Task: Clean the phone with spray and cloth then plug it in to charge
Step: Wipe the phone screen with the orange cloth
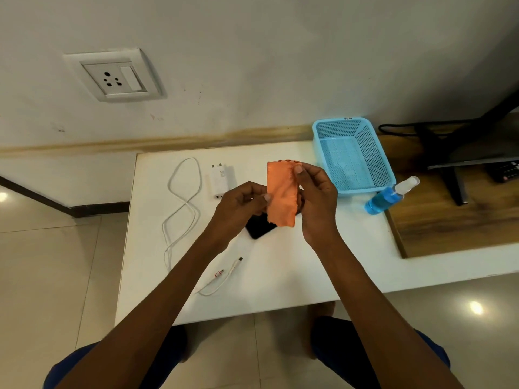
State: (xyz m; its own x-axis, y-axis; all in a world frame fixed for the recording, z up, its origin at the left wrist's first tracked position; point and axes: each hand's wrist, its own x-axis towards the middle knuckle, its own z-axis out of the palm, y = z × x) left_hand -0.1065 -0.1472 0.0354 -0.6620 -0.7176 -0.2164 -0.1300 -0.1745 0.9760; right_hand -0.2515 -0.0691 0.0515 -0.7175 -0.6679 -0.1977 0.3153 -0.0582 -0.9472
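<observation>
Both hands hold an orange cloth [281, 195] upright above the white table [280, 270]. My left hand [238, 206] pinches its left edge near the bottom; my right hand [316, 197] grips its top right corner. Under the cloth lies the black phone [259, 226], flat on the table and partly hidden by my hands. A blue spray bottle [389, 196] with a clear cap stands at the table's right edge. The white charger adapter [220, 179] lies behind my left hand, and the white cable [182, 203] loops along the left with its plug end [240, 259] near my left forearm.
An empty light-blue mesh basket [352, 155] sits at the table's back right. A wall socket with a switch [118, 77] is on the wall at upper left. A wooden surface [449, 220] with a black stand [446, 161] lies to the right.
</observation>
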